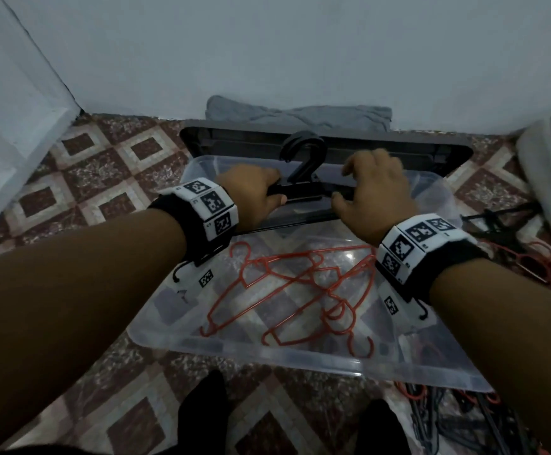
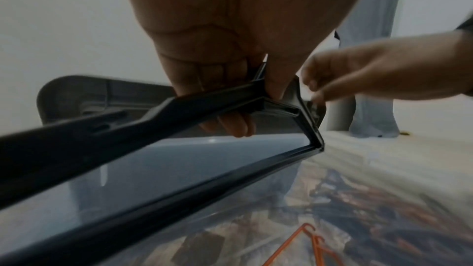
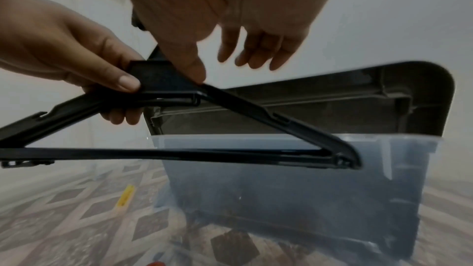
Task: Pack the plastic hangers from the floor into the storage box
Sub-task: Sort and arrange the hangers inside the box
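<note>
A black plastic hanger (image 1: 303,192) hangs over the far end of the clear storage box (image 1: 300,366), hook pointing away from me. My left hand (image 1: 254,192) grips its left shoulder beside the neck, thumb on top and fingers curled underneath (image 2: 230,124). My right hand (image 1: 375,188) is at the right shoulder; in the right wrist view only its thumb (image 3: 189,64) rests on the hanger (image 3: 256,108) while the other fingers hang straight and hold nothing. Several red hangers (image 1: 300,290) lie in the box.
The dark lid (image 1: 234,139) leans on the wall behind the box, with grey cloth (image 1: 300,113) behind it. More black and red hangers lie on the tiled floor at the right (image 1: 530,251) and near right (image 1: 464,415). My black-socked feet (image 1: 202,408) stand before the box.
</note>
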